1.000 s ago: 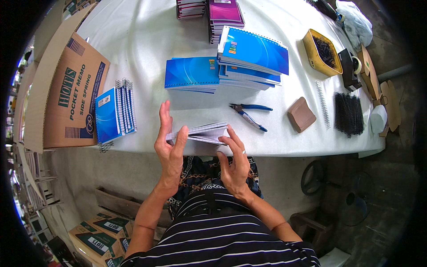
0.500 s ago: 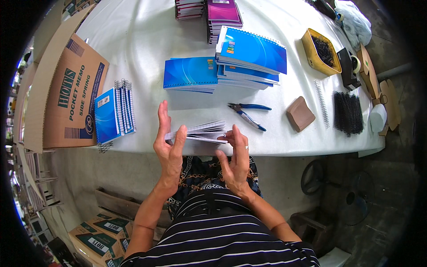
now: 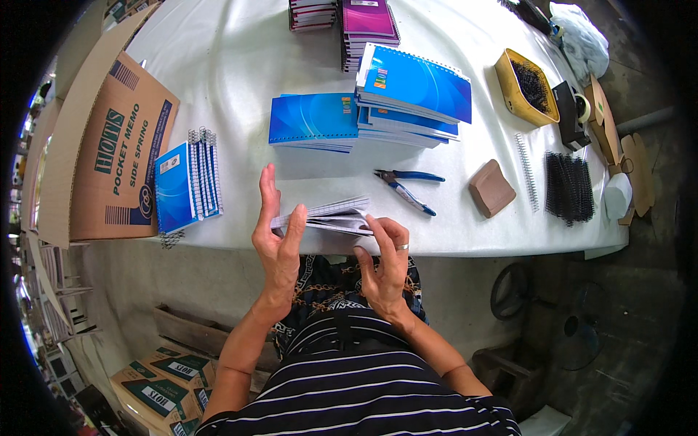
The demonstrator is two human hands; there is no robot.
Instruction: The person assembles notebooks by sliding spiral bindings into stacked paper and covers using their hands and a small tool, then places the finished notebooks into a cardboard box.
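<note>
A white-paged notepad (image 3: pixel 331 216) is held up at the table's near edge, its ruled pages partly fanned apart. My left hand (image 3: pixel 278 240) grips its left end between the thumb and the upright fingers. At the right end, the curled fingers of my right hand (image 3: pixel 387 265) pinch the page edges, with the thumb lower down. Just beyond lie blue-handled cutting pliers (image 3: pixel 411 189), jaws apart. Farther off are a shorter stack of blue notepads (image 3: pixel 313 120) and a taller stack of blue notepads (image 3: pixel 414 83), both with punched holes along an edge.
At left, finished spiral notebooks (image 3: pixel 174 189) lean by a cardboard box (image 3: pixel 123 145). Purple notebooks (image 3: pixel 368 22) are stacked at the back. On the right are a brown block (image 3: pixel 492 189), a clear wire coil (image 3: pixel 526 171), black coils (image 3: pixel 569 187), a yellow bin (image 3: pixel 502 69) and a tape dispenser (image 3: pixel 569 116).
My right hand's fingers have curled in farther against the pages' right end. The left hand keeps its hold, and the pages have shifted slightly.
</note>
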